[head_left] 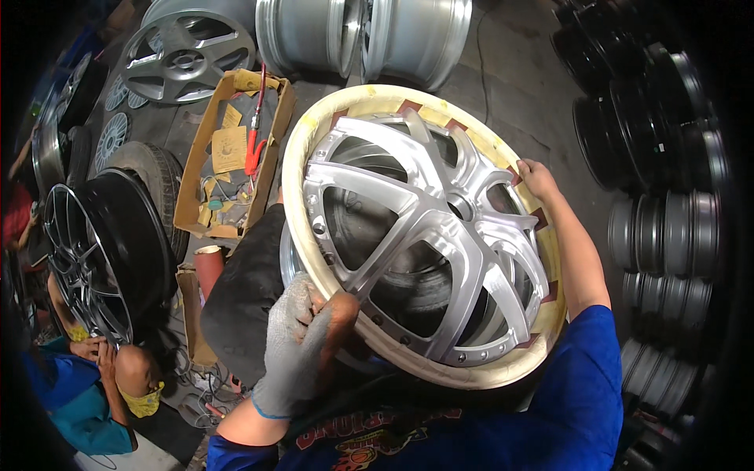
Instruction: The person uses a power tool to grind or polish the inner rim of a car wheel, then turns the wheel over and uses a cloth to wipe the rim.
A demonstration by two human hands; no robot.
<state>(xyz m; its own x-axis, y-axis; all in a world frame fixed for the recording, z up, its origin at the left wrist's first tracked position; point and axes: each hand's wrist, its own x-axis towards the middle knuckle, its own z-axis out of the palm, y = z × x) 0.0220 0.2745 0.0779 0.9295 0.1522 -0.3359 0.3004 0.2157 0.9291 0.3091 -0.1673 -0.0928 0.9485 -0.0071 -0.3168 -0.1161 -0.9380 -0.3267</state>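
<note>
A silver alloy wheel rim (471, 259) with split spokes is held tilted in front of me. Its outer lip is wrapped in pale yellow masking tape (295, 165), with reddish-brown patches spaced along the inner edge. My left hand (302, 337), in a grey-white glove, has its fingers closed round the taped lip at the lower left. Bare, my right hand (539, 179) grips the lip on the right side; its fingers are partly hidden behind the edge. Through the spokes shows a dark tyre (353, 228) beneath the rim.
To the left stands a cardboard box (188, 192) holding sandpaper sheets and a red-handled air gun (254, 149). A black wheel (118, 243) leans beside a co-worker's hands (98, 349). Silver rims (306, 35) stand at the back; stacked rims (660, 235) line the right.
</note>
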